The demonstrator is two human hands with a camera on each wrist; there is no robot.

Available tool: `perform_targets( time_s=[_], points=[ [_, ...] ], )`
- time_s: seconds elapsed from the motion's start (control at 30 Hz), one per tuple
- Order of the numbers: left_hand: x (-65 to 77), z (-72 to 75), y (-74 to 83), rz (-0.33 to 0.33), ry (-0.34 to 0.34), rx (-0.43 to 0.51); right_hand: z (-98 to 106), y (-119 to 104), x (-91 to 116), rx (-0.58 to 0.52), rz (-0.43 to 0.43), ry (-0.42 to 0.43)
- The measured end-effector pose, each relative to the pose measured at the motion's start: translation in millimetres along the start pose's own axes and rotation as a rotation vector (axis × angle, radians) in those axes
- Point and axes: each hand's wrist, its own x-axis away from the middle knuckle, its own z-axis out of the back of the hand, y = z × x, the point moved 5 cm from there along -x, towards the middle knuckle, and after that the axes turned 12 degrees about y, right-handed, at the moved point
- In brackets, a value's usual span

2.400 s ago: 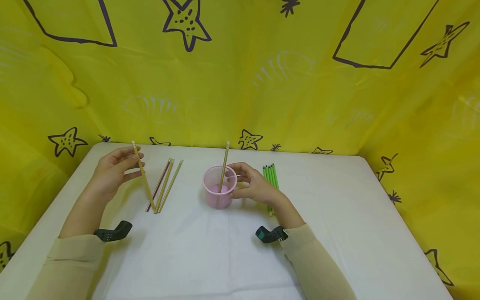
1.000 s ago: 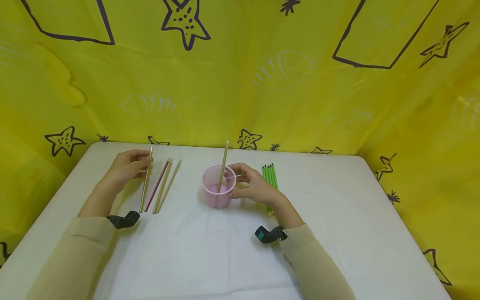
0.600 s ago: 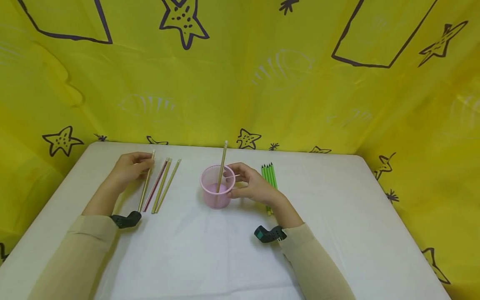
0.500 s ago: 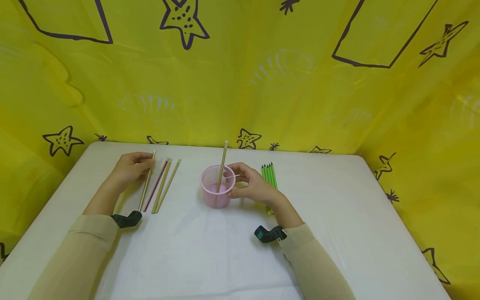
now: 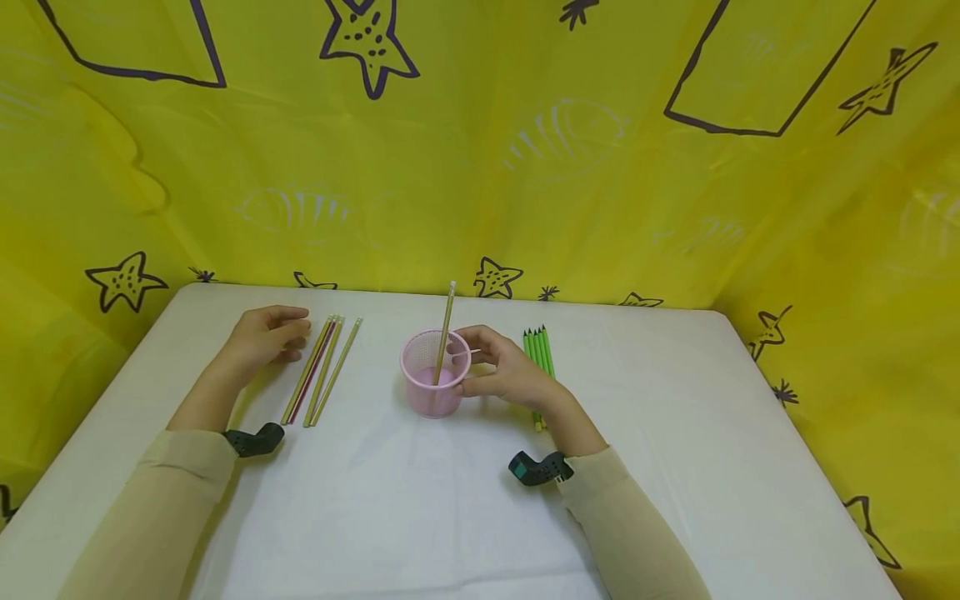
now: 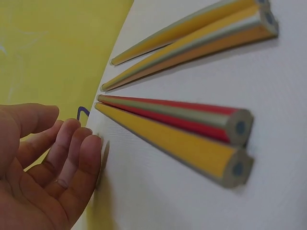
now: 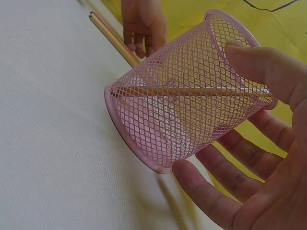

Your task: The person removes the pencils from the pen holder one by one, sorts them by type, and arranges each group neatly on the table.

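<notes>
My left hand (image 5: pixel 270 337) hovers beside a loose row of pencils, fingers relaxed and holding nothing. Nearest to it lies a yellow pencil (image 6: pixel 168 136) alongside a red pencil (image 6: pixel 187 115). Two more yellow pencils (image 6: pixel 192 45) lie beyond them, touching at their near ends in the left wrist view. My right hand (image 5: pixel 506 371) grips a pink mesh pencil cup (image 7: pixel 158 115) by its right side, thumb at the rim and fingers around the wall. One yellow pencil (image 5: pixel 447 317) leans inside the cup, its eraser end up.
Several green pencils (image 5: pixel 540 354) with dark points lie together behind the right forearm, partly covered by it. A white cloth (image 5: pixel 390 517) covers the table. Yellow patterned curtains (image 5: pixel 450 167) enclose its back and sides.
My left hand first moves the yellow pencil rightward and lowers it, then lets go; it now lies alongside the red one. My right hand keeps its hold on the cup.
</notes>
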Motion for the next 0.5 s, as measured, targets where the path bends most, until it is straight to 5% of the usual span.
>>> perform_targets(
  time_s=[0.5],
  points=[
    [13.0, -4.5, 32.8, -0.082, -0.008, 0.081, -3, -18, 5, -0.033, -0.025, -0.007]
  ],
)
